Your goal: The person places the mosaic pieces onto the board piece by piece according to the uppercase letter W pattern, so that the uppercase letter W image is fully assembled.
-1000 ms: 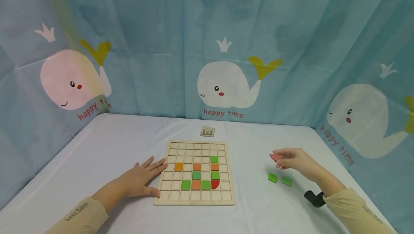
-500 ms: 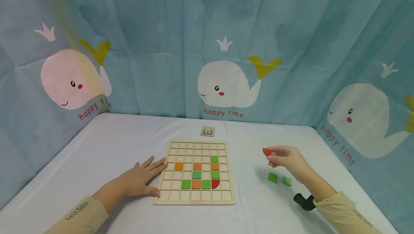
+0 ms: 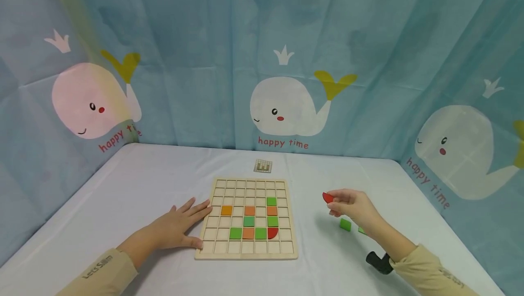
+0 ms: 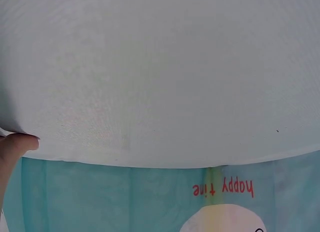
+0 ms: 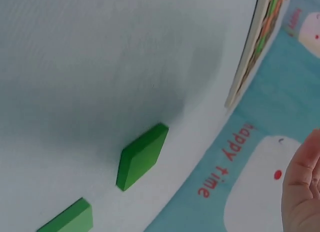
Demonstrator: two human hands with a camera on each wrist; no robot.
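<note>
My right hand (image 3: 352, 207) pinches a red quarter-round tile (image 3: 328, 197) between thumb and fingers, above the table to the right of the wooden grid board (image 3: 245, 256). The left hand (image 3: 173, 228) lies with fingers spread, its fingertips and thumb at the board's left edge. Green, orange and teal square tiles sit in the board's cells, along with another red quarter-round tile (image 3: 272, 233). Below my right hand a green tile (image 3: 345, 224) lies on the table. A lighter green tile (image 5: 70, 219) beside it is partly covered by the hand in the head view.
A small patterned card (image 3: 263, 166) lies behind the board. Something black (image 3: 379, 263) shows at the right wrist by the sleeve. A blue curtain (image 3: 196, 105) with printed whales stands along the back and sides of the white table (image 3: 159, 173).
My right hand has moved left toward the board with the red tile, and its wrist now partly covers the lighter green tile. The left hand has stayed in place.
</note>
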